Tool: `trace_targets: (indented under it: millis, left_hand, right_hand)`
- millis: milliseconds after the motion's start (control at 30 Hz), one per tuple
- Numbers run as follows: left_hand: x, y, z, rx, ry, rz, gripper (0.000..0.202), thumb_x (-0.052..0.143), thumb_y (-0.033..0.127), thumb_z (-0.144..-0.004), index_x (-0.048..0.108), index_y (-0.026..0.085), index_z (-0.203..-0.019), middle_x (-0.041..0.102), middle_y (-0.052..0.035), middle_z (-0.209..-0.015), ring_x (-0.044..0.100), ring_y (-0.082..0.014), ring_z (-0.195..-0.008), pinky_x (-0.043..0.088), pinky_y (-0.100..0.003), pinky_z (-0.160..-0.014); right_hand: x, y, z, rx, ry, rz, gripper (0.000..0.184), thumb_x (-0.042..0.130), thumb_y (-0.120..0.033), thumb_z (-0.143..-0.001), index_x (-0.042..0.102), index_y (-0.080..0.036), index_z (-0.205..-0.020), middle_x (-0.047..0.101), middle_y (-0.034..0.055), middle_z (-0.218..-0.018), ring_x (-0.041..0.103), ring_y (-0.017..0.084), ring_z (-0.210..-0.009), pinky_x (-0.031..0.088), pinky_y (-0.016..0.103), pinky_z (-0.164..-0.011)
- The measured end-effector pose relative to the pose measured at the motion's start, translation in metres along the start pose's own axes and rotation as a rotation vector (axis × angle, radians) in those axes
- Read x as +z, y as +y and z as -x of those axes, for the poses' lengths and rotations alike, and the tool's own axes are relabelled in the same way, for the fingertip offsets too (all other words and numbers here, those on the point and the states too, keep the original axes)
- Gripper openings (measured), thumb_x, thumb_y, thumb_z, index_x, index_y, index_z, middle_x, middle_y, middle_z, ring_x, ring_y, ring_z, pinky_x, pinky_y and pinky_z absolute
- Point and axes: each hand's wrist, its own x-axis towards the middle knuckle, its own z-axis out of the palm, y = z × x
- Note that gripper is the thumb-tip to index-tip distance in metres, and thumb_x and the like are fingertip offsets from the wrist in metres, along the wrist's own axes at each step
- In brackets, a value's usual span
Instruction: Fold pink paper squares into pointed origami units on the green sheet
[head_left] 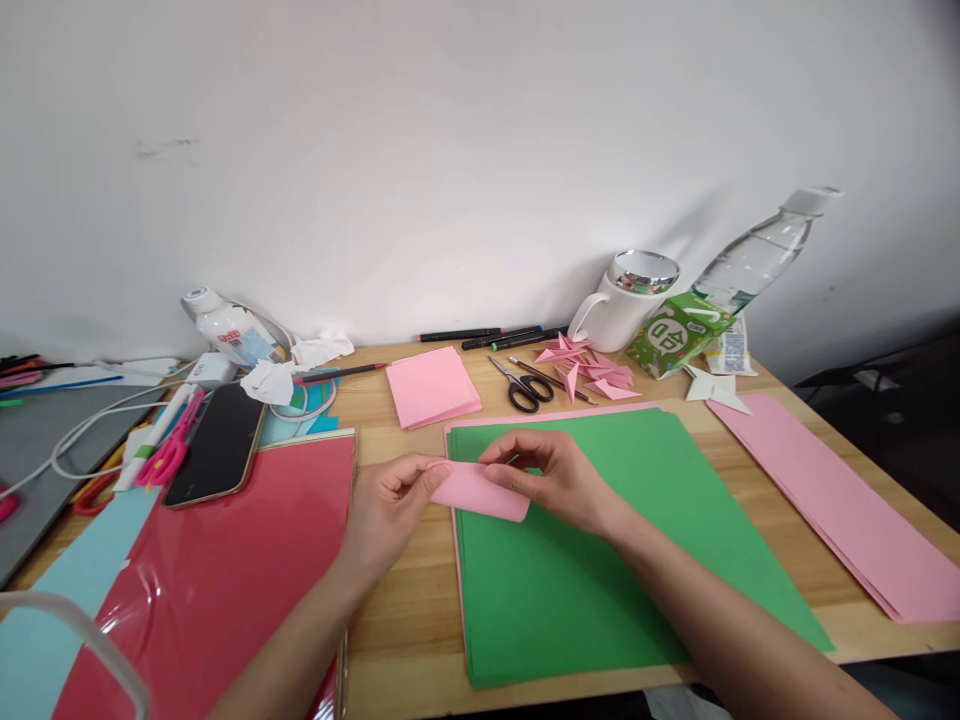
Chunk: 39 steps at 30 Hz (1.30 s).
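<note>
Both hands hold a small folded pink paper just above the left edge of a green paper stack. My left hand pinches its left end between thumb and fingers. My right hand grips its top and right side with curled fingers. A stack of small pink squares lies beyond the hands. Black scissors and several folded pink pieces lie behind the green stack.
A red sheet and a phone lie at left, with pink scissors and cables. Long pink strips lie at right. A white mug, green carton, water bottle and pens stand by the wall.
</note>
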Motion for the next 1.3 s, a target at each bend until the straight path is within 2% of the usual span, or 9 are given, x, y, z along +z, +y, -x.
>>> trace_targets:
  millis: [167, 400, 567, 733, 833, 933, 1033, 1167, 1300]
  left_hand:
    - [0.002, 0.002, 0.002, 0.014, -0.110, -0.112, 0.028, 0.056, 0.036, -0.079, 0.070, 0.014, -0.070, 0.065, -0.0025, -0.063, 0.055, -0.0136, -0.059, 0.041, -0.020, -0.054]
    - [0.001, 0.001, 0.001, 0.019, -0.163, -0.169, 0.032, 0.053, 0.037, -0.081, 0.070, 0.012, -0.071, 0.060, -0.0016, -0.060, 0.048, -0.0114, -0.056, 0.034, -0.019, -0.050]
    - [0.000, 0.000, 0.001, -0.039, -0.193, -0.095, 0.032, 0.055, 0.039, -0.080, 0.069, 0.013, -0.068, 0.057, 0.0000, -0.057, 0.047, -0.0104, -0.053, 0.033, -0.019, -0.047]
    - [0.002, -0.001, 0.001, -0.124, -0.172, 0.032, 0.029, 0.063, 0.040, -0.076, 0.069, 0.013, -0.069, 0.065, -0.0021, -0.064, 0.056, -0.0130, -0.058, 0.040, -0.020, -0.051]
    - [0.004, 0.000, 0.000, -0.175, -0.089, 0.231, 0.029, 0.068, 0.039, -0.072, 0.069, 0.014, -0.088, 0.071, -0.0051, -0.080, 0.063, -0.0171, -0.071, 0.048, -0.023, -0.061]
    - [0.008, 0.001, 0.001, -0.219, -0.146, 0.414, 0.038, 0.073, 0.037, -0.067, 0.066, 0.015, -0.097, 0.071, -0.0082, -0.092, 0.065, -0.0205, -0.082, 0.052, -0.030, -0.073]
    - [0.014, 0.001, 0.002, -0.216, -0.225, 0.424, 0.035, 0.076, 0.035, -0.065, 0.068, 0.014, -0.091, 0.072, -0.0080, -0.090, 0.065, -0.0202, -0.082, 0.052, -0.030, -0.075]
    - [0.018, -0.003, 0.002, -0.195, -0.136, 0.301, 0.026, 0.074, 0.036, -0.067, 0.069, 0.013, -0.077, 0.070, -0.0042, -0.074, 0.062, -0.0161, -0.069, 0.049, -0.025, -0.064]
    - [0.016, -0.007, 0.002, -0.222, -0.123, 0.282, 0.027, 0.074, 0.038, -0.066, 0.067, 0.013, -0.067, 0.067, -0.0017, -0.065, 0.059, -0.0143, -0.061, 0.048, -0.025, -0.060]
  right_hand:
    - [0.002, 0.001, 0.001, 0.010, -0.079, 0.096, 0.024, 0.065, -0.038, -0.077, 0.068, -0.014, -0.074, 0.068, 0.0034, -0.073, 0.056, 0.013, -0.065, 0.041, 0.025, -0.060]
    - [0.002, 0.002, 0.002, 0.084, -0.094, 0.124, 0.023, 0.068, -0.036, -0.075, 0.071, -0.013, -0.074, 0.068, 0.0041, -0.071, 0.054, 0.013, -0.062, 0.040, 0.024, -0.055]
    - [0.002, 0.003, 0.003, 0.137, -0.118, 0.040, 0.024, 0.070, -0.036, -0.072, 0.070, -0.012, -0.073, 0.067, 0.0034, -0.069, 0.053, 0.011, -0.059, 0.040, 0.022, -0.053]
    - [0.002, 0.001, 0.003, 0.154, -0.154, -0.030, 0.026, 0.070, -0.038, -0.072, 0.066, -0.012, -0.068, 0.059, -0.0003, -0.060, 0.046, 0.008, -0.053, 0.034, 0.021, -0.049]
    - [0.005, 0.001, 0.002, 0.143, -0.032, -0.132, 0.029, 0.073, -0.041, -0.068, 0.064, -0.013, -0.066, 0.059, -0.0010, -0.059, 0.045, 0.008, -0.052, 0.034, 0.021, -0.048]
    - [0.012, 0.001, 0.001, 0.120, 0.167, -0.250, 0.032, 0.076, -0.044, -0.063, 0.064, -0.014, -0.065, 0.062, -0.0001, -0.063, 0.049, 0.009, -0.055, 0.039, 0.022, -0.052]
    - [0.019, 0.001, 0.001, 0.094, 0.255, -0.293, 0.032, 0.077, -0.045, -0.060, 0.065, -0.015, -0.064, 0.062, -0.0003, -0.061, 0.050, 0.009, -0.055, 0.041, 0.023, -0.053]
    - [0.025, 0.002, 0.002, 0.062, 0.290, -0.299, 0.032, 0.076, -0.046, -0.061, 0.064, -0.016, -0.062, 0.062, -0.0002, -0.060, 0.050, 0.010, -0.054, 0.042, 0.023, -0.052]
    - [0.027, 0.004, 0.005, 0.045, 0.305, -0.277, 0.032, 0.076, -0.046, -0.063, 0.064, -0.016, -0.063, 0.062, 0.0005, -0.061, 0.051, 0.010, -0.055, 0.043, 0.024, -0.053]
